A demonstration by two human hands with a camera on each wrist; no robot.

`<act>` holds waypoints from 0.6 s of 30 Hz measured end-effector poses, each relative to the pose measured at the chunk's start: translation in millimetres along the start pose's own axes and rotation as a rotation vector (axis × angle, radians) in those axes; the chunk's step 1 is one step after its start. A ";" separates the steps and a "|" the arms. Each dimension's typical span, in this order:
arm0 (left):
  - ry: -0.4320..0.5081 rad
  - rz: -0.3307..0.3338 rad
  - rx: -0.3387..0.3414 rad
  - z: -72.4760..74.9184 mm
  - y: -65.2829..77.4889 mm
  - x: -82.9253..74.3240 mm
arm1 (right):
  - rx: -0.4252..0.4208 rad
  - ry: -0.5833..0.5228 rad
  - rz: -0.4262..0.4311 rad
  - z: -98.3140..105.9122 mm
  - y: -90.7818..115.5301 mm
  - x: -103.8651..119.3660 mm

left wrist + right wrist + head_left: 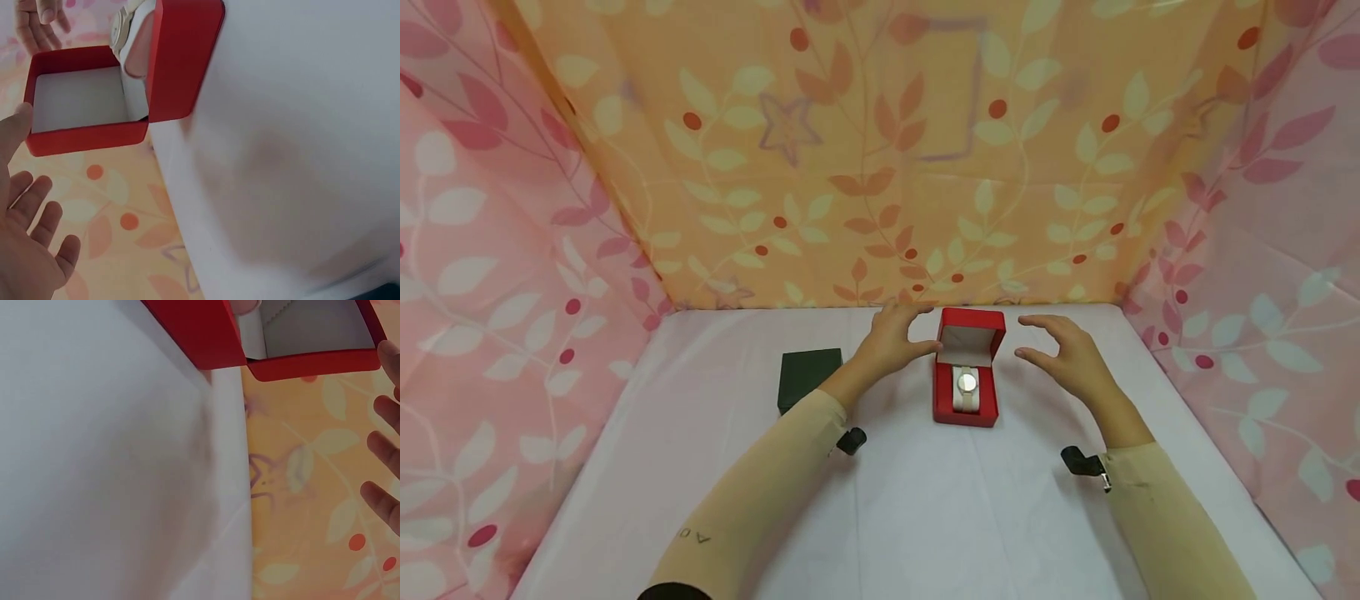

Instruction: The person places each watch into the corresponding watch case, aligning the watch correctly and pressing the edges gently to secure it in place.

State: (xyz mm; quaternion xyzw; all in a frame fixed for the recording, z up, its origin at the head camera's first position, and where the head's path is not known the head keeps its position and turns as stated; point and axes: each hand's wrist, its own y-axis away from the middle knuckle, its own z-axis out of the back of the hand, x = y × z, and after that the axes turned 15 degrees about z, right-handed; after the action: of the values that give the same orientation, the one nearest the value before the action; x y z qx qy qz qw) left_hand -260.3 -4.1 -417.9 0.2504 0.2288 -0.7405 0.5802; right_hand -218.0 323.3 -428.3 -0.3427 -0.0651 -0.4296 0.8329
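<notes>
A red watch box (966, 419) stands on the white table with its lid (973, 318) raised. Inside it, a watch (967, 382) with a pale strap and a light dial is wrapped round a white cushion. My left hand (891, 340) is at the lid's left side, fingers extended, its thumb tip right at the lid's edge in the left wrist view. On the other side, my right hand (1066, 357) hovers with thumb and fingers spread and a gap between it and the box. The lid's pale lining (81, 100) shows in the left wrist view.
Left of the watch box lies a dark green square box (807, 375), partly hidden by the left forearm. A yellow patterned cloth (865, 208) hangs along the table's back edge, and pink patterned cloths (512, 292) close off both sides.
</notes>
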 end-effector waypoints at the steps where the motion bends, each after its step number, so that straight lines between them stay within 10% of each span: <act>1: -0.001 -0.008 -0.001 -0.1 -2.6 0.5 | 0.003 0.002 0.002 0.3 -1.8 -0.6; 18: -0.071 -0.091 0.013 7.3 -30.2 -1.9 | 0.075 -0.077 -0.015 -3.6 -22.4 -11.5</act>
State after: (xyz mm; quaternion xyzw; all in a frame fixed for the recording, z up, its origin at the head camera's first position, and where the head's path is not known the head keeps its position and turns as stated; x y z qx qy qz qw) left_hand -290.1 -0.6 -409.6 0.2171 0.2143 -0.7761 0.5519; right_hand -242.9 319.9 -424.1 -0.3274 -0.1158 -0.4194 0.8388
